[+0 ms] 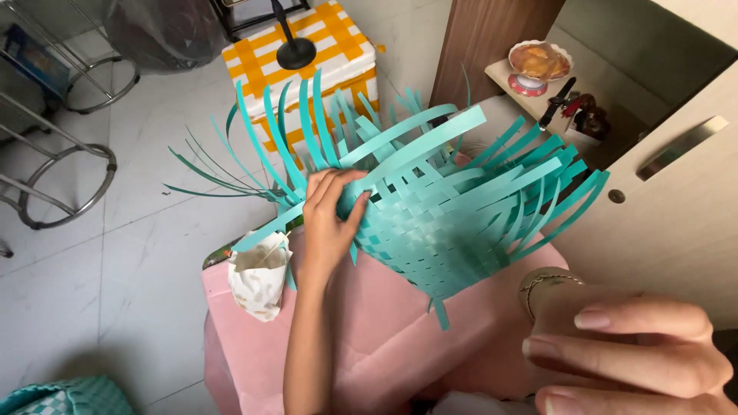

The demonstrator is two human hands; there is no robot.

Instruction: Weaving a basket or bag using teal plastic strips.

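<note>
Weaving in progress, judged mid-stage: base and lower wall of basket [430, 230] plaited, uprights unwoven and splaying loose all round.

Left of basket: two round metal stands [69, 173] on pale floor tiles; one corner of a second teal woven piece [69, 396] at bottom edge; one crumpled white cloth bag [260, 277] on pink cover [369, 338], just beside basket rim.

At basket: left hand [330, 219] pressed on near edge of the weave, fingers curled together over one teal strip [419, 138] that arches across the top; clamped on that strip, thumb under, as far as visible. Basket tilted on its side upon the pink cover, mouth turned up and away.

Behind basket: one yellow-and-white checked box [307, 54].

Right of basket: right hand [630, 346] near the lens, blurred, fingers loosely together, holding nothing visible, clear of the basket; one bangle at wrist. One dish [540, 61] on shelf above.

Next move, as judged: free hand needed to steady uprights while held strip passes over-and-under, kept tight.
</note>
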